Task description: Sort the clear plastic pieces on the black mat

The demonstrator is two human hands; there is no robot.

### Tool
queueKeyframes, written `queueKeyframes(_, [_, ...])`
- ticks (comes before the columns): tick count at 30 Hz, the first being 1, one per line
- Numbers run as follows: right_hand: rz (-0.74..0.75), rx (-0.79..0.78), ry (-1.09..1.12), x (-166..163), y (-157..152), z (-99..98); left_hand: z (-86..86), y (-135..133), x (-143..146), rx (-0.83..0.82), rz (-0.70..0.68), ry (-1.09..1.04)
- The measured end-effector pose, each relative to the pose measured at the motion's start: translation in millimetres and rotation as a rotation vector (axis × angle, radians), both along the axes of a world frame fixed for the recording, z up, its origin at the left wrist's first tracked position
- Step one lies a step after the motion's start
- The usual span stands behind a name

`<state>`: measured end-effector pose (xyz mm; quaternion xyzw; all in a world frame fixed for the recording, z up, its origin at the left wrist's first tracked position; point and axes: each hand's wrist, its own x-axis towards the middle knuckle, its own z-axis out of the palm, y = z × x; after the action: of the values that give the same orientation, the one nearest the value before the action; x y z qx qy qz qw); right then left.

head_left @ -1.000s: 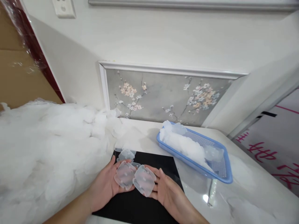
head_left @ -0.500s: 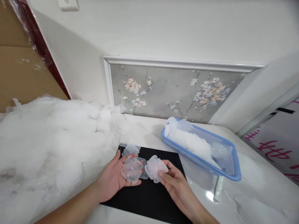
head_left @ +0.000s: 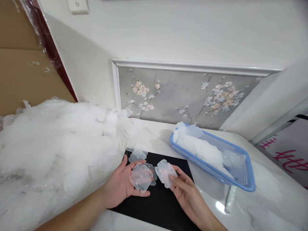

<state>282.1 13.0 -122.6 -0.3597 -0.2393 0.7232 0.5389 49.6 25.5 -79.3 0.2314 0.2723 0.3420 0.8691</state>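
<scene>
My left hand (head_left: 121, 187) lies palm up over a black mat (head_left: 154, 205) and holds a translucent squarish plastic piece (head_left: 141, 177) on its fingers. My right hand (head_left: 186, 192) pinches a second, similar plastic piece (head_left: 166, 172) between thumb and fingers, just to the right of the first; the two pieces are slightly apart. A few more loose plastic pieces (head_left: 137, 156) lie on the mat's far edge, just beyond my left fingertips.
A big heap of white translucent plastic pieces (head_left: 53, 147) fills the table's left side. A blue mesh tray (head_left: 240, 178) with a row of stacked pieces stands at the right. A floral panel (head_left: 183, 93) lines the wall behind.
My right hand has turned from lying flat under its piece to pinching it. The two pieces, first touching, have drawn slightly apart. The camera has shifted a little left.
</scene>
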Motion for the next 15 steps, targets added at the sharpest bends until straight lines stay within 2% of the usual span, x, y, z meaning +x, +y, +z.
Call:
queueKeyframes(6, [-0.025, 0.066, -0.019, -0.6, -1.3, 10.0, 1.9, -0.9, 0.1, 0.069, -0.002, -0.026])
queueKeyframes(9, [0.032, 0.115, -0.012, -1.8, -5.3, 15.3, 3.0, -3.4, 1.4, 0.14, 0.012, 0.035])
queueKeyframes(15, [0.161, 0.017, 0.044, -3.2, -7.3, 17.2, 1.8, -3.7, 5.1, 0.207, 0.185, 0.253])
